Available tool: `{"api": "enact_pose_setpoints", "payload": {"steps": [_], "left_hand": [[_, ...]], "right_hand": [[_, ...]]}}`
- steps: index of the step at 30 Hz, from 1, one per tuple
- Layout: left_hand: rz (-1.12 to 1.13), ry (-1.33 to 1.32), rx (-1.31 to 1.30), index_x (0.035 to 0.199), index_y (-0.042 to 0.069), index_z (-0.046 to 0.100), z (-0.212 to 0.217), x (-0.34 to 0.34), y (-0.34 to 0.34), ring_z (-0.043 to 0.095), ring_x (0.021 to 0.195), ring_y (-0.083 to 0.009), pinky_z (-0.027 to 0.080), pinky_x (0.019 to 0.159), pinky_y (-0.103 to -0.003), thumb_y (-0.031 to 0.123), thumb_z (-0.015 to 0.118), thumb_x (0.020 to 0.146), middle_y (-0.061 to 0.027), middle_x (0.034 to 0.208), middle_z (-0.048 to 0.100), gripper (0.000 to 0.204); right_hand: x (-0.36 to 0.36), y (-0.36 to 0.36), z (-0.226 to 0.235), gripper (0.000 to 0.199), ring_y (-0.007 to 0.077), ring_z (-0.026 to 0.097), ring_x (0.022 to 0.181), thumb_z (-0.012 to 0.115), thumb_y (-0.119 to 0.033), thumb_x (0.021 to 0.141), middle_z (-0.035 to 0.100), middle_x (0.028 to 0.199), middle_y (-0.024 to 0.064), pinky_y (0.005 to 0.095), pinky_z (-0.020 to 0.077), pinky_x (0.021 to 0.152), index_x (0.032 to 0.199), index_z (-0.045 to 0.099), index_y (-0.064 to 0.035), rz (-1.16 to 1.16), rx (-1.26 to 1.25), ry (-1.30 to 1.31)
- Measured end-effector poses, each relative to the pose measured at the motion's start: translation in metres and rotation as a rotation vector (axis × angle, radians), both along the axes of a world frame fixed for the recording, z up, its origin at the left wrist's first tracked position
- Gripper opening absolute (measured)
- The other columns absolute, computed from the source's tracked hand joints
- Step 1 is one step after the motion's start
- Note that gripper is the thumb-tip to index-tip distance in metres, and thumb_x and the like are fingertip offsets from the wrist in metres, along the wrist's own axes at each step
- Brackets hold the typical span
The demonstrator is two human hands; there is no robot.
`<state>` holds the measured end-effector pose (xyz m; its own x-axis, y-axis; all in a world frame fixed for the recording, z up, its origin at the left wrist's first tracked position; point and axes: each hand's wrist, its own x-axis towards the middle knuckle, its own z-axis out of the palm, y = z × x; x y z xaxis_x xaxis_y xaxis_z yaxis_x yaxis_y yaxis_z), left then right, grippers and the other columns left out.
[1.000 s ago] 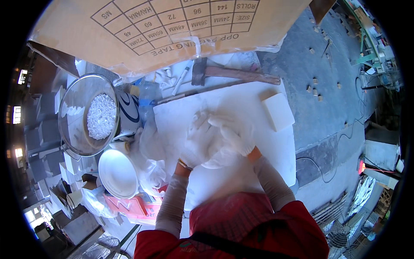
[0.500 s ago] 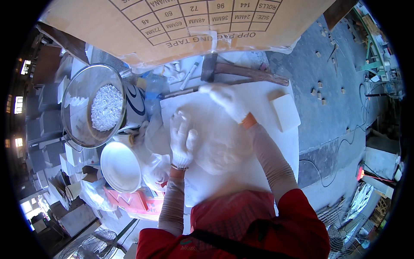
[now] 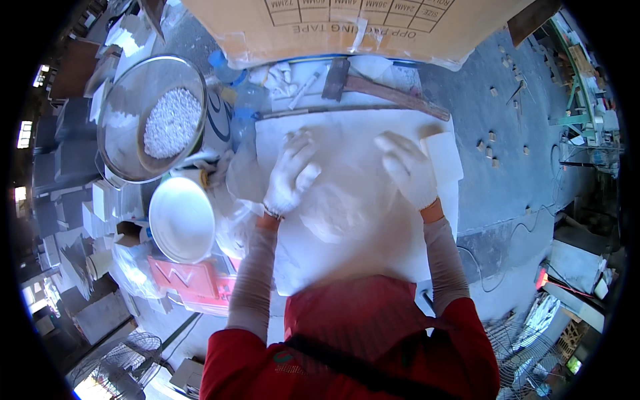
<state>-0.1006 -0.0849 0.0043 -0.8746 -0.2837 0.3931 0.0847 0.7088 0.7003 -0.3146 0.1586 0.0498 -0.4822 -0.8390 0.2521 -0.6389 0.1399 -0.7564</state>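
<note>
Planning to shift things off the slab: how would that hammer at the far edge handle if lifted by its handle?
The hammer looks stiff and head-heavy: its dark blocky head would probably dip. Lying flat on the white slab, it seems unlikely to roll.

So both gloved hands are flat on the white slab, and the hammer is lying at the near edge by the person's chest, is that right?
Not quite. The head view shows the hammer lying at the far edge of the white slab, next to the cardboard box. The left hand and right hand, both gloved, do rest on the slab.
</note>
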Motion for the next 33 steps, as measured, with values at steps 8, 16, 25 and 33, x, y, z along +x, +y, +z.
{"api": "enact_pose_setpoints", "payload": {"steps": [8,16,25,33], "left_hand": [[-0.238,0.001,0.042,0.137,-0.002,0.068,-0.007,-0.001,0.057,0.050,0.149,-0.0473,0.033,0.128,-0.057,0.033,0.068,0.105,-0.0272,0.150,0.060,0.048],[0.131,0.028,0.147,0.142,0.005,0.068,0.021,0.045,0.066,0.050,0.150,-0.0459,0.039,0.125,-0.052,0.028,0.063,0.109,-0.0234,0.155,0.059,0.041],[0.345,0.077,-0.105,0.143,0.004,0.065,-0.023,0.054,0.090,0.047,0.150,-0.0456,0.036,0.126,-0.054,0.025,0.063,0.107,-0.0233,0.153,0.058,0.042],[0.240,0.032,0.055,0.140,0.006,0.065,-0.023,0.023,0.116,0.045,0.152,-0.0456,0.030,0.130,-0.058,0.028,0.069,0.103,-0.0243,0.157,0.054,0.043]], "right_hand": [[0.059,0.027,-0.050,0.036,0.0371,0.063,0.135,0.064,-0.023,0.105,0.069,0.143,0.0169,0.0478,0.0448,0.121,0.136,0.074,-0.0057,-0.297,-0.335,-0.513],[0.113,0.003,-0.045,0.045,0.0391,0.062,0.134,0.068,-0.029,0.102,0.067,0.144,0.0172,0.0512,0.0475,0.118,0.141,0.068,-0.0056,-0.013,-0.210,-0.206],[0.047,0.012,-0.042,0.040,0.0292,0.061,0.140,0.057,-0.022,0.112,0.068,0.147,0.0156,0.0413,0.0470,0.120,0.147,0.066,-0.0042,-0.506,-0.293,-0.357],[0.098,-0.007,0.021,0.043,0.0258,0.059,0.142,0.060,-0.024,0.110,0.068,0.147,0.0150,0.0387,0.0440,0.120,0.147,0.066,-0.0021,0.072,0.067,-0.356]]}}
